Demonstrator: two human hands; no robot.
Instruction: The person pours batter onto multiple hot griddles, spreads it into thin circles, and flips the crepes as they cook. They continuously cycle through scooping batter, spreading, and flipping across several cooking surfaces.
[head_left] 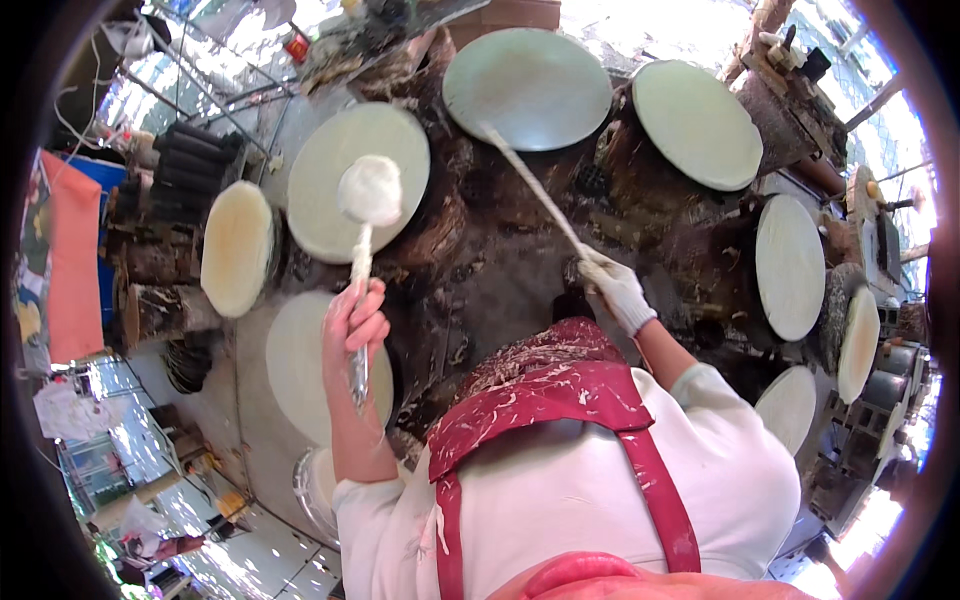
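Note:
My bare left hand (355, 318) is closed around the handle of a batter-coated ladle (370, 190). Its white bowl is over a round griddle (315, 200) with a pale sheet of batter on it; whether they touch, I cannot tell. On my right hand (615, 290) is a white glove, and the fingers are wrapped round a long thin stick (540, 195). The stick's far tip reaches the near edge of the greyish far-middle griddle (527, 85). Below my left hand, partly hidden by the forearm, lies another pale-coated griddle (295, 360).
More coated round griddles stand around me: far right (697, 125), right (790, 267) and a browned one at left (237, 250). Logs (165, 313) and an orange cloth (75, 260) are at far left. A batter container (315, 490) sits by my left elbow.

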